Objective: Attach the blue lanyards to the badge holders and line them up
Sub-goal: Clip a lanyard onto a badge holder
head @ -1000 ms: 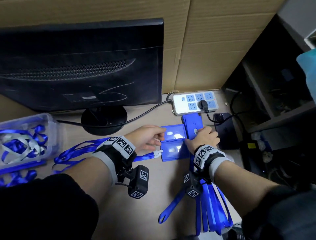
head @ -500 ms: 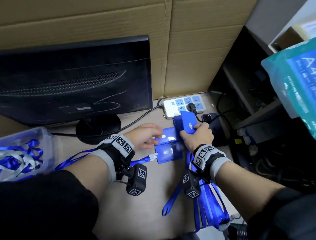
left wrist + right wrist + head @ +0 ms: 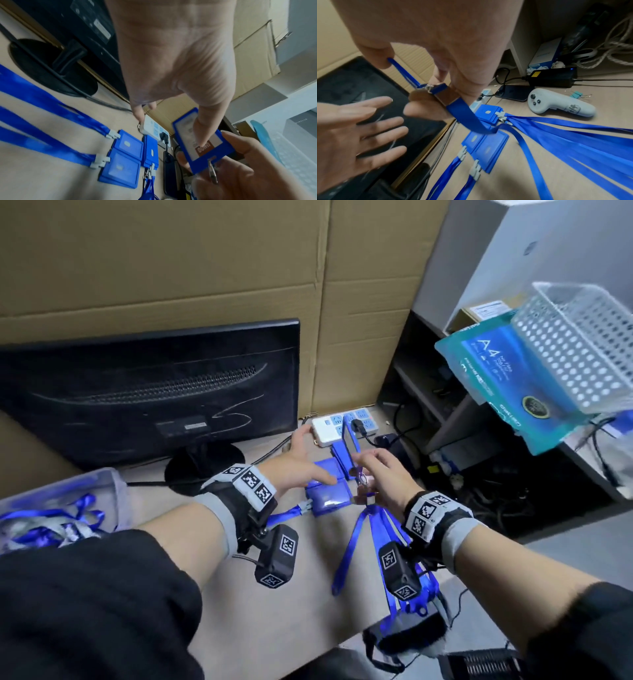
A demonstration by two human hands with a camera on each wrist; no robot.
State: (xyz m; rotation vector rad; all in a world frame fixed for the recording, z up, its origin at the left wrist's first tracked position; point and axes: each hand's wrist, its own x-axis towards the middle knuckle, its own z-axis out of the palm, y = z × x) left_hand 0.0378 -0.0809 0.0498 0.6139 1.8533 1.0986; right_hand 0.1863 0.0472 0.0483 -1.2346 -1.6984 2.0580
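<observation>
— Head view: what's the right hand [image 3: 383,477] got?
— A blue badge holder [image 3: 204,143], pinched at its clip end, lanyard [image 3: 467,117] trailing down.
— And the left hand [image 3: 301,463]?
— Fingers spread, holding nothing, just beside it; two finished holders [image 3: 123,157] lie below both hands.

Right hand [image 3: 383,474] pinches upright badge holder [image 3: 349,445]; left hand [image 3: 301,463] open beside.
</observation>
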